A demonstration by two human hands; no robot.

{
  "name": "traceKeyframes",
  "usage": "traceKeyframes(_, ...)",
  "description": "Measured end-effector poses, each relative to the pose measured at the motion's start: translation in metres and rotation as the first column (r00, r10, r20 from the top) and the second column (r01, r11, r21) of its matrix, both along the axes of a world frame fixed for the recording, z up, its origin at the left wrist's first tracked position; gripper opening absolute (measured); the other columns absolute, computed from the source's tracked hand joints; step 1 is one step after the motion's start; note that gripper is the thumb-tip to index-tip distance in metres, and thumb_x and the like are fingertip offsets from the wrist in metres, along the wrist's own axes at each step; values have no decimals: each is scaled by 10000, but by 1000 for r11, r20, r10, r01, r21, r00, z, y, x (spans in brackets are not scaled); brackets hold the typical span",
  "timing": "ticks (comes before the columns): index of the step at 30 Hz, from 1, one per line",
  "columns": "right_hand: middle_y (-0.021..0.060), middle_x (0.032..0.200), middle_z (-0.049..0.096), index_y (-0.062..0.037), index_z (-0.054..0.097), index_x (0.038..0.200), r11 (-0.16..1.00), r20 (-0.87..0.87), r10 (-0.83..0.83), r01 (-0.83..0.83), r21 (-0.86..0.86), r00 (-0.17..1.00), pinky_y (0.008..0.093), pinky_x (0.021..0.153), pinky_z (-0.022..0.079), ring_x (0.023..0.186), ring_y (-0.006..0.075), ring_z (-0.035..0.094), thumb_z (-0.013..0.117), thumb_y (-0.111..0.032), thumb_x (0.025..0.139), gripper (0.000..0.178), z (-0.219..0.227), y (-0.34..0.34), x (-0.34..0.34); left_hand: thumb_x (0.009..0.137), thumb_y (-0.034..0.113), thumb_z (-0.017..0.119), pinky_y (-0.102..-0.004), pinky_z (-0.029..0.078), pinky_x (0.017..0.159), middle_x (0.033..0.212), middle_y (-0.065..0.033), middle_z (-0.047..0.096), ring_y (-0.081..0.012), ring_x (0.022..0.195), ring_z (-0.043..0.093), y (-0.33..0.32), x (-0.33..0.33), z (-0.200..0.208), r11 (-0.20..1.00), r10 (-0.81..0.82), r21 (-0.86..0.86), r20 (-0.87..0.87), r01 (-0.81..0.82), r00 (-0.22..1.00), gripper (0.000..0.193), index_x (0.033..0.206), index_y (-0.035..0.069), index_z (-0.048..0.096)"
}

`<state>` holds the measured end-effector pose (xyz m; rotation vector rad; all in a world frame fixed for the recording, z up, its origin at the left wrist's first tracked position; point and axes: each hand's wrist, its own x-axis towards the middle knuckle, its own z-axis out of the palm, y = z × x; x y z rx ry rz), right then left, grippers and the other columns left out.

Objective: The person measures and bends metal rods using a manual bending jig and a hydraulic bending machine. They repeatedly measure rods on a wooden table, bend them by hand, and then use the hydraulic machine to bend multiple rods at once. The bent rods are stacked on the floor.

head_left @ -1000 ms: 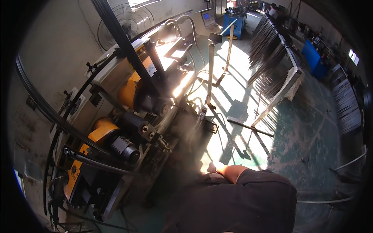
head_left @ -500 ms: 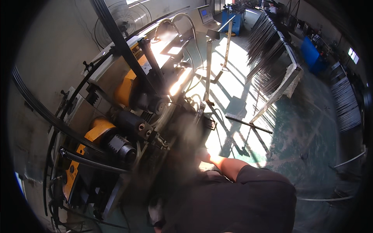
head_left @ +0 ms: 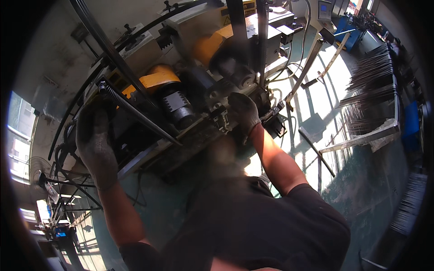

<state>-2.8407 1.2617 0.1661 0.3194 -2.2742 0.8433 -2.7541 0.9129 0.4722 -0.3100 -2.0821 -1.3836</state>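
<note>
My left hand (head_left: 96, 144), in a dark work glove, is raised at the left end of a machine with yellow arms (head_left: 158, 77). Its fingertips are in shadow beside the upper end of a coiled metal spring (head_left: 131, 108), and their grip is unclear. My right hand (head_left: 245, 112), in a grey glove, reaches to the machine's middle. Its fingers are curled at a small metal clamp fixture (head_left: 221, 119), and whatever they hold is hidden. Between the hands sits a black toothed cylinder (head_left: 176, 105).
Dark upright bars (head_left: 97, 38) cross in front of the machine. To the right, a rack (head_left: 395, 97) carries many thin rods, and a metal stand (head_left: 305, 70) is on the sunlit floor. A blue cabinet (head_left: 348, 34) stands at the far right.
The view has turned, so the machine now lies higher and further right. My left hand has come up into view at its left end. My right hand now shows at the fixture.
</note>
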Motion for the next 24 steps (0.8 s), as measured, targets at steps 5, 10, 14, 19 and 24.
traceKeyframes(5, 28, 1123, 738, -73, 746, 1237, 409, 5, 466, -211, -888, 885, 306, 880, 586, 1026, 123, 700, 661, -186, 1056, 230, 17, -36, -37, 1103, 164, 662, -300, 532, 970, 1187, -65, 739, -135, 1079, 658, 21, -31, 49, 990, -87, -125, -115, 73, 990, 304, 1368, 17, 687)
traceKeyframes(10, 18, 1047, 748, -43, 725, 1215, 119, 43, 509, -21, -993, 860, 308, 824, 587, 932, 118, 709, 592, -225, 1077, 264, 29, -42, -46, 1103, 239, 687, -282, 516, 924, 1139, -55, 726, -120, 1032, 638, 41, -65, 84, 993, -119, -26, -38, 118, 992, 326, 1334, 9, 686)
traceKeyframes(14, 102, 1131, 761, -74, 732, 1291, 556, 131, 435, -151, -817, 891, 356, 894, 574, 1033, 223, 734, 601, -126, 1057, 273, -42, -18, -87, 1087, 275, 716, -277, 500, 870, 1040, -21, 698, -107, 956, 596, 50, -89, 97, 995, -102, 10, -6, 102, 995, 309, 1246, 11, 698)
traceKeyframes(19, 117, 1141, 764, -100, 721, 1304, 496, 168, 474, -105, -862, 864, 370, 925, 588, 1095, 240, 744, 590, -123, 1050, 287, -40, -35, -94, 1067, 229, 737, -278, 498, 777, 911, -14, 659, -102, 849, 579, 36, -101, 113, 998, -17, 64, -30, 19, 999, 220, 1127, 22, 692)
traceKeyframes(24, 104, 1112, 786, -26, 746, 1275, 248, 206, 426, 105, -963, 881, 348, 887, 592, 1009, 189, 747, 670, -287, 1057, 348, 1, -35, -67, 1062, 159, 670, -333, 574, 766, 960, -65, 689, -171, 840, 705, 48, -105, 130, 953, -66, 300, 42, 51, 997, 138, 1135, 43, 691)
